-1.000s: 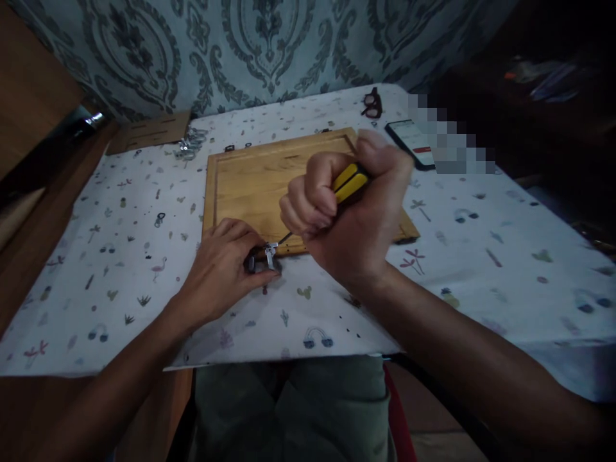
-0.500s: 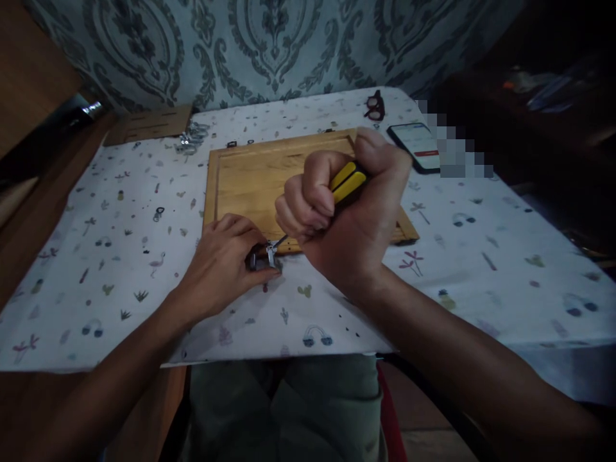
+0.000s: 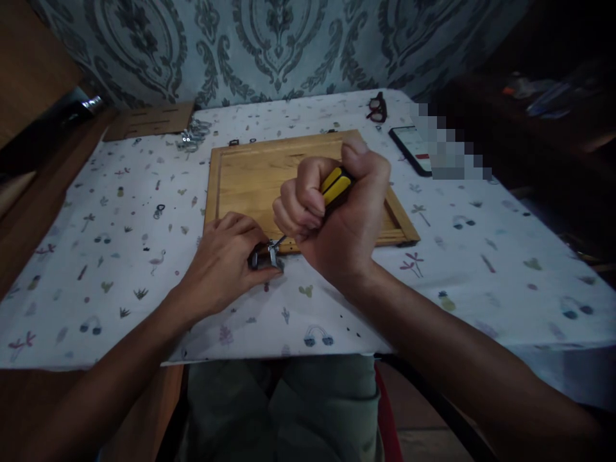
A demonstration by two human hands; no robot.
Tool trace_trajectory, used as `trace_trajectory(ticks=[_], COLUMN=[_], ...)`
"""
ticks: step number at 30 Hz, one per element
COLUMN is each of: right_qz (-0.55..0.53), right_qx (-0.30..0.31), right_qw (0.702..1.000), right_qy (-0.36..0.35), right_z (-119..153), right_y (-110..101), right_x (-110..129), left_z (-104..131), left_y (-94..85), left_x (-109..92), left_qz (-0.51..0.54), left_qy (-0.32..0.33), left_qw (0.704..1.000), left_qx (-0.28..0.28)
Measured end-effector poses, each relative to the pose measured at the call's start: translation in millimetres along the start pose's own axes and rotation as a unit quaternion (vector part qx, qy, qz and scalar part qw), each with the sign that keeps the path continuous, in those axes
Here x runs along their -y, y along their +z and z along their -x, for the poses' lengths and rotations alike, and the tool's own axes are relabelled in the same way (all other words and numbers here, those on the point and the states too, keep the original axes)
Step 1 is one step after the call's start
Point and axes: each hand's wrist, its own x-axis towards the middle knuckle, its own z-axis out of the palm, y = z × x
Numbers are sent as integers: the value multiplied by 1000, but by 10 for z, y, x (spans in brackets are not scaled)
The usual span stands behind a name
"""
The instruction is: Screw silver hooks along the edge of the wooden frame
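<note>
My right hand (image 3: 339, 218) is wrapped round the yellow-and-black handle of a screwdriver (image 3: 337, 187). The screwdriver's thin shaft slants down to the left, its tip at a metal hinge (image 3: 273, 253). That hinge sits on the near edge of a wooden cabinet door (image 3: 260, 176), which lies flat on the table. With thumb and fingers, my left hand (image 3: 231, 256) grips the hinge from the left side. The exact contact between the screwdriver tip and the hinge is too small to make out.
A patterned white cloth covers the table (image 3: 144, 269). Several metal hardware pieces (image 3: 193, 135) lie at the back left beside a brown cardboard piece (image 3: 149, 120). Glasses (image 3: 376, 108) and a phone (image 3: 409, 149) rest at the back right. A patterned curtain or wall covering (image 3: 274, 51) rises behind.
My right hand has shifted slightly left and turned a little with the screwdriver. My left hand stays on the hinge, and the view has moved slightly.
</note>
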Motion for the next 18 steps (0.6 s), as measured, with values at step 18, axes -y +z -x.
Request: trace_trajectory(ticks=[18], right_qz=[-8], right_qx=[40], right_qw=[999], right_qy=[25], right_z=[38], right_y=[-11], right_x=[-95], left_z=[-14], left_y=[10], left_x=[16], left_qz=[-12], left_qy=[12], left_qw=[1000], left_qx=[-5])
